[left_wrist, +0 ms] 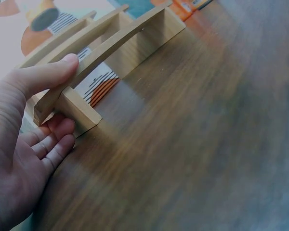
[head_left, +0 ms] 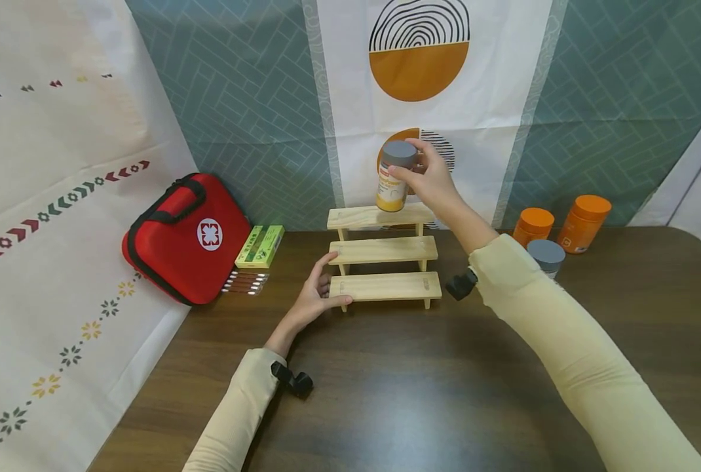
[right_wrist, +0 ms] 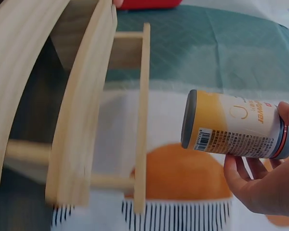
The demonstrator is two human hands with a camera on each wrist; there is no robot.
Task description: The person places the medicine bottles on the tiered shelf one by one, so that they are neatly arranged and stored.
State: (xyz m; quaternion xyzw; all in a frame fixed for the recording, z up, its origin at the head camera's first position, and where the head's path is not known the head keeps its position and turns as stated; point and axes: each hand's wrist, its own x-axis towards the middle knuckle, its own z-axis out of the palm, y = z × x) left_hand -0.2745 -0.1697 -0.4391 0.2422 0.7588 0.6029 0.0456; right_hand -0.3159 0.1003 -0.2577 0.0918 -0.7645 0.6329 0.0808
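Observation:
My right hand (head_left: 435, 183) grips a grey-capped bottle (head_left: 392, 187) with a white and yellow label, near its cap. In the head view the bottle overlaps the top step of a three-tier wooden stand (head_left: 386, 286); the right wrist view shows a gap between the bottle (right_wrist: 236, 124) and the stand (right_wrist: 142, 120). At the stand's left end, my left hand (head_left: 312, 295) holds the lowest step. The left wrist view has the thumb on top of that board, with the other fingers of the left hand (left_wrist: 24, 139) curled beneath, beside the leg.
Two orange bottles (head_left: 584, 224) and a grey-capped bottle (head_left: 546, 255) stand at the right, partly behind the right sleeve. A red first-aid case (head_left: 185, 239) leans at the left. Beside it lie a yellow-green box (head_left: 260, 247) and several cotton swabs (head_left: 246, 282).

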